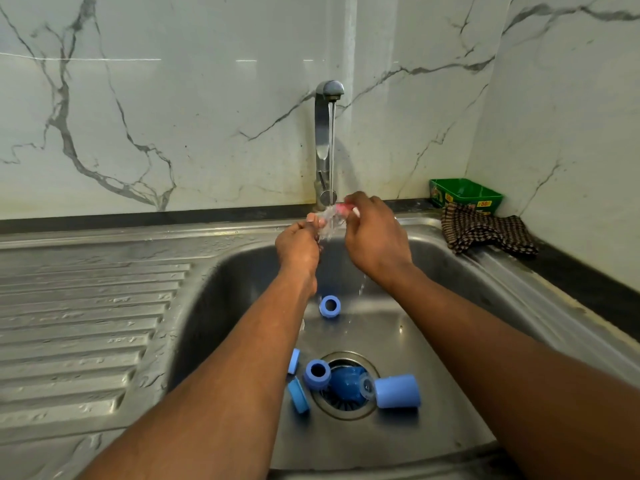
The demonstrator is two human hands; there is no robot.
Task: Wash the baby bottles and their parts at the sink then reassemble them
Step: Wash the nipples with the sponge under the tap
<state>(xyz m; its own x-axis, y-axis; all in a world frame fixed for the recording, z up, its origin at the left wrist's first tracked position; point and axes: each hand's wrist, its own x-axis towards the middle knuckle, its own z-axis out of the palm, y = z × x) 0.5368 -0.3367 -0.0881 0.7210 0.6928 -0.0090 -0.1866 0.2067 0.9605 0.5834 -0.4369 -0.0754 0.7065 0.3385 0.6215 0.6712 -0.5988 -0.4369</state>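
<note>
Two bare forearms come into the picture, one from about 7 o'clock and one from about 4 o'clock. No sleeve covers either of them up to the edge of the picture. The left hand (298, 244) and the right hand (375, 237) wear no gloves. On the right hand a thin ring shows (small, hard to see clearly).

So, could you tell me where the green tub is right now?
The green tub sits in the far right corner of the counter, against the marble wall, just behind the checked cloth.
</note>
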